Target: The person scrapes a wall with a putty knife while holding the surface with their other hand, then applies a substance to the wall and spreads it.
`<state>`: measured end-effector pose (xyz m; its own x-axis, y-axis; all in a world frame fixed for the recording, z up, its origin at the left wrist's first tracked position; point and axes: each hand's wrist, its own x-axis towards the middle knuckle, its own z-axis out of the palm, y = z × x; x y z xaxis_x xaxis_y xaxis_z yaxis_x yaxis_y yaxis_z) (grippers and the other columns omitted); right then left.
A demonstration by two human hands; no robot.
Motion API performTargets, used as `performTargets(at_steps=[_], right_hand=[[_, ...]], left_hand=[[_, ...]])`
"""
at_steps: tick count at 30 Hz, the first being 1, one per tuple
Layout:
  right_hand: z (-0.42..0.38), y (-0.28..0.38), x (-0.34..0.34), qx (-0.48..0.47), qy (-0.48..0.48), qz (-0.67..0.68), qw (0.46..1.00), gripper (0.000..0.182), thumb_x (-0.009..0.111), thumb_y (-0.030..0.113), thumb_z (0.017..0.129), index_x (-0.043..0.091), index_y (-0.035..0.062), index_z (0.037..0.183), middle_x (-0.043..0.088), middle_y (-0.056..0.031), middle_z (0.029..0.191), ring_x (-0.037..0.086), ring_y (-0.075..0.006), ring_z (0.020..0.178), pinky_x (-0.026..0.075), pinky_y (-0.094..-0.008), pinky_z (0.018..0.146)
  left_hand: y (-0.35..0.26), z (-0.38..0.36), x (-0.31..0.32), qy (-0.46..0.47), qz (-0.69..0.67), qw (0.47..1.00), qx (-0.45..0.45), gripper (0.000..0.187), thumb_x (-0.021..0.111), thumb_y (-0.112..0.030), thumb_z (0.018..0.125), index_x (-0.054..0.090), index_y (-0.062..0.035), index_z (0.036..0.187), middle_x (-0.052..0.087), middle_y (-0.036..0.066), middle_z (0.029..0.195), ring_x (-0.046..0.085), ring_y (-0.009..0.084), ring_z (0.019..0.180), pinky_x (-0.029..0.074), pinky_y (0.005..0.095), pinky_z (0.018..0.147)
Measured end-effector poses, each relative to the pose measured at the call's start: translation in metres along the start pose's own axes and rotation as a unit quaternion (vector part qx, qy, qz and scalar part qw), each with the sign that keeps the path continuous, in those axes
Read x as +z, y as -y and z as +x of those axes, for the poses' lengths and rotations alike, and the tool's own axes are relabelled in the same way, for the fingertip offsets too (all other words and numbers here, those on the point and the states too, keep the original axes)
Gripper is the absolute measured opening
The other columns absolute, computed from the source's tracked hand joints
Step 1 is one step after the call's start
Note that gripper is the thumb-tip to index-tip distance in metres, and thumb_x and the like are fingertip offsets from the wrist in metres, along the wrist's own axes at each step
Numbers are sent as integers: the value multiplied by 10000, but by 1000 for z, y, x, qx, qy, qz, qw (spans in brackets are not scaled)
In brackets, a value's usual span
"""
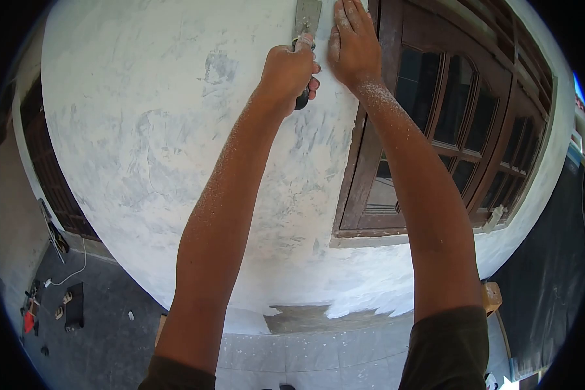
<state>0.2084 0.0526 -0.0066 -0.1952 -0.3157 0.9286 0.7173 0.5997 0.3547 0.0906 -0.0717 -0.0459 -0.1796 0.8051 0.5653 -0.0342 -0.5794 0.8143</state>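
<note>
My left hand (289,73) is wrapped round the black handle of a putty knife (308,17). Its flat metal blade points up and lies close against the white, patchy wall (175,156). Just right of it, my right hand (357,49) rests flat on the wall beside the window frame, fingers stretched upward and the fingertips cut off at the top edge. Pale dust covers both forearms and hands. Grey scraped patches show on the wall around the knife and below it.
A brown wooden window (458,97) with glass panes is set in the wall at the right. Bare cement (325,318) shows at the wall's foot. Sandals (67,297), a white cable (78,270) and tools lie on the dark floor at lower left.
</note>
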Motion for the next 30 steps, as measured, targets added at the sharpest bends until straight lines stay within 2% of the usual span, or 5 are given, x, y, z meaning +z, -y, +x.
performTargets(at_steps=[4,10,14,21,30], right_hand=[[-1,-2,3,-24,-9,-22,999,560,474,25,858,485,-118,1399,429,-262,1533,353,-411,1456,270,-480,1220],[-1,1,-3,-17,1,-18,1000,544,468,42,872,491,-125,1390,432,-267,1529,356,-416,1454,269,-478,1219],[-3,-2,1,-23,4,-22,999,551,480,41,872,484,-119,1400,421,-264,1537,353,-413,1456,270,-475,1220],[0,3,-3,-16,-3,-10,1000,544,488,15,863,493,-121,1389,435,-267,1524,357,-414,1452,278,-466,1220],[-3,0,-1,-18,-1,-8,1000,561,485,19,856,479,-125,1398,429,-278,1524,354,-428,1451,274,-477,1219]], left_hand=[[27,-30,-7,-6,11,999,-51,360,487,-396,1061,517,-61,932,503,10,705,443,110,503,397,299,452],[-6,-2,-3,19,-24,1000,-5,348,480,-381,1067,496,-63,925,503,8,716,435,107,528,405,289,470],[32,-42,-6,6,1,996,-84,374,481,-412,1066,496,-69,918,495,8,701,441,104,514,408,284,468],[-2,-3,5,-15,-12,999,-25,370,483,-414,1064,510,-67,939,495,12,712,453,115,523,405,289,457],[7,-3,-4,-9,4,1000,-15,358,480,-394,1070,500,-64,935,507,10,708,444,107,527,412,292,473]])
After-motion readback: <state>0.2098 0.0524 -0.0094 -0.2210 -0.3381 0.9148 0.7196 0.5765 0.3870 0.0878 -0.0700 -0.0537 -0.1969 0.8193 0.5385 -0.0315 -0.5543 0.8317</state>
